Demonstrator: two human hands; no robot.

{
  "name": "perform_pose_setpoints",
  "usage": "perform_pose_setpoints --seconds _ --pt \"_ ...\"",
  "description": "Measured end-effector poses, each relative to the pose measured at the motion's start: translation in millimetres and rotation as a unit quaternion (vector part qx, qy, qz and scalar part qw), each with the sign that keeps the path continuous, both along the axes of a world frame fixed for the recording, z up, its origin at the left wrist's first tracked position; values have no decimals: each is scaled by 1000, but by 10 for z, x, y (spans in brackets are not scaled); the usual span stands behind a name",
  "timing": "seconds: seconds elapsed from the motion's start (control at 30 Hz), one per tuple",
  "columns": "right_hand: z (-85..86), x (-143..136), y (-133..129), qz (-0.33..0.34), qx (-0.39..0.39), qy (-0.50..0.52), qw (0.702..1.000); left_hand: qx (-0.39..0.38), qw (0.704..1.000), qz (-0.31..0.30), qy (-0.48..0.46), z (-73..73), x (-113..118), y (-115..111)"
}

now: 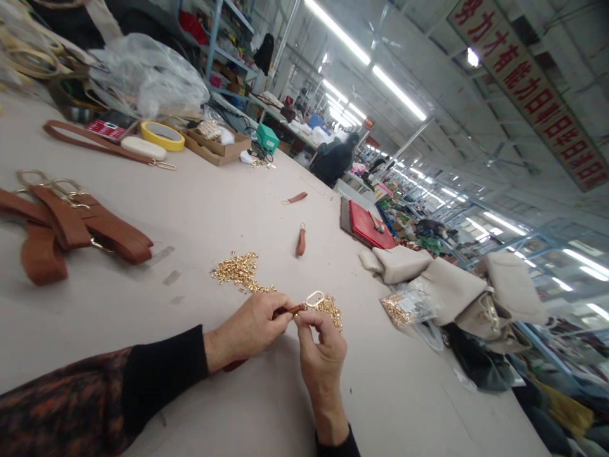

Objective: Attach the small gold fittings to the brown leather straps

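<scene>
My left hand is closed on a brown leather strap, part of which hangs below the palm. From the strap's end by my fingertips sticks out a gold oval clasp. My right hand pinches at that same end, just under the clasp; what sits between thumb and finger is too small to make out. Behind my hands lie a pile of small gold metal pieces and a second gold pile. Two short brown leather tabs with gold rings lie farther back, one of them a strap tab.
Brown straps with gold hardware lie at left. Behind them are yellow tape, a cardboard box and a plastic bag. On the right are beige bags, a bag of gold pieces and a red folder. A person sits beyond.
</scene>
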State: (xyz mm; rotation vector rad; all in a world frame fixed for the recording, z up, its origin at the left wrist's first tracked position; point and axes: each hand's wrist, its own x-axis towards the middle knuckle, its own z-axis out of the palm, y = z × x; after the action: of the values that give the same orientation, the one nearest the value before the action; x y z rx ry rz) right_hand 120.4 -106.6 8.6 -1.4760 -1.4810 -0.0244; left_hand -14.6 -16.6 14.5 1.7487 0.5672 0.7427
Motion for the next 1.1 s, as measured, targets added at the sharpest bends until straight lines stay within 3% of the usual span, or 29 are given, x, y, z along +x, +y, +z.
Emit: perform_pose_setpoints --seconds 0.1,0.23,0.43,0.53,0.63,0.73,0.87,1.1 --pt "-46 -18 4 0 -30 91 995 34 999 -2 0 3 -7 3" --pt "-100 -47 25 1 -47 245 968 20 999 -29 9 18 -34 -3" --pt "-139 -72 40 21 -29 340 940 -81 995 -55 0 -51 -5 24" --pt "-226 -38 56 41 -35 409 911 -141 987 -72 2 -81 29 22" --pt "-317 -12 69 35 -65 474 878 -154 986 -67 -5 -55 40 -14" --pt "-309 -57 49 91 -109 456 879 -132 990 -53 -18 -8 27 -56" --pt "-208 -177 12 162 -132 401 892 -44 999 -16 -15 -10 17 -94" --pt "-226 -229 -1 168 -111 542 816 -3 997 62 -39 -77 52 -234"
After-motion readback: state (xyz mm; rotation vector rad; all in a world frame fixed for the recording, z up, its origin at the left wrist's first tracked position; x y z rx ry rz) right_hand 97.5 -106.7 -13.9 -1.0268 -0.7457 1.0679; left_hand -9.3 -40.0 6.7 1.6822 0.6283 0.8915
